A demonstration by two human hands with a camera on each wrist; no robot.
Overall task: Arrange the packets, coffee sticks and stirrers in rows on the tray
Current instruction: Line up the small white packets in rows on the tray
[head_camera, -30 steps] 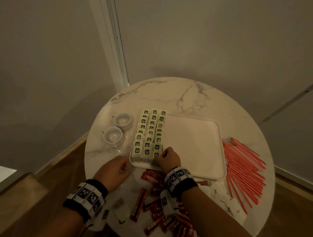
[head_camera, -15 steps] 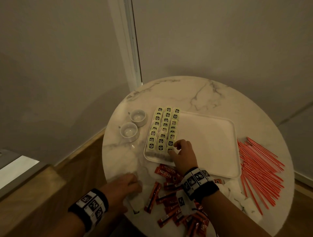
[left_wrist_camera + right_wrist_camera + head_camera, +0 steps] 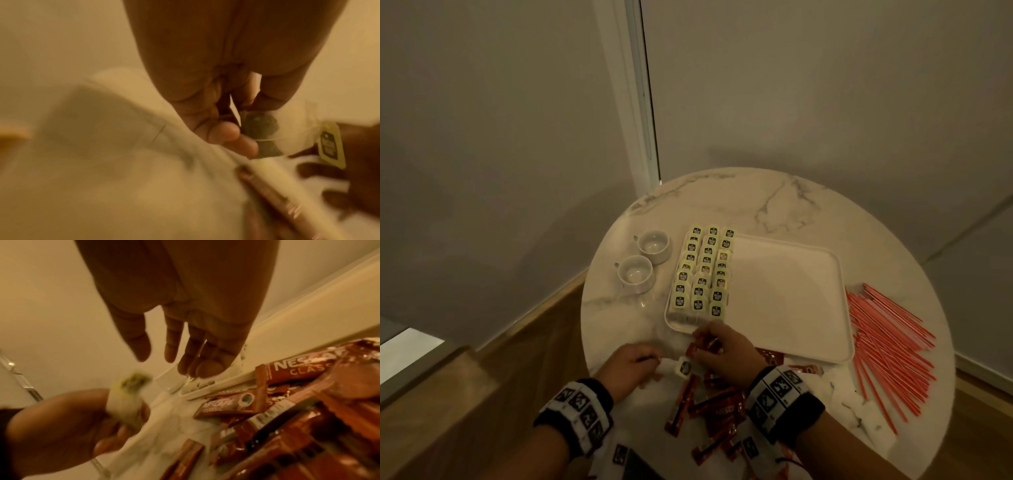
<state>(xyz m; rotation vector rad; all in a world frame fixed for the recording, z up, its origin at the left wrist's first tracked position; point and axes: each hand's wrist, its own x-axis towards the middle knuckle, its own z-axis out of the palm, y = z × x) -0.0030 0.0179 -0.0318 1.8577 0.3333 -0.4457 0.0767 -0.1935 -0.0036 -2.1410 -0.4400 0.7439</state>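
Two white ceramic cups [image 3: 645,260] with small handles stand at the left of the round marble table [image 3: 774,205], just beside the tray [image 3: 791,294]. The tray is a smooth white rounded square; along its left side lie three rows of pale green-tagged tea packets [image 3: 703,270], the rows running away from the person. Near the table's front edge the left hand [image 3: 631,368], fingers curled, pinches one tea packet [image 3: 683,367], a soft translucent pouch with dark leaves inside, its square tag pointing toward the right hand [image 3: 726,353]. That hand hovers just in front of the tray's near rim, fingers straight and loosely spread, holding nothing. Below it, glossy red-brown coffee sticks [image 3: 709,407] lie scattered at mixed angles. At the far right, thin orange-red stirrers [image 3: 887,353] lie in a loose sheaf, long axes roughly parallel to the tray's right edge.
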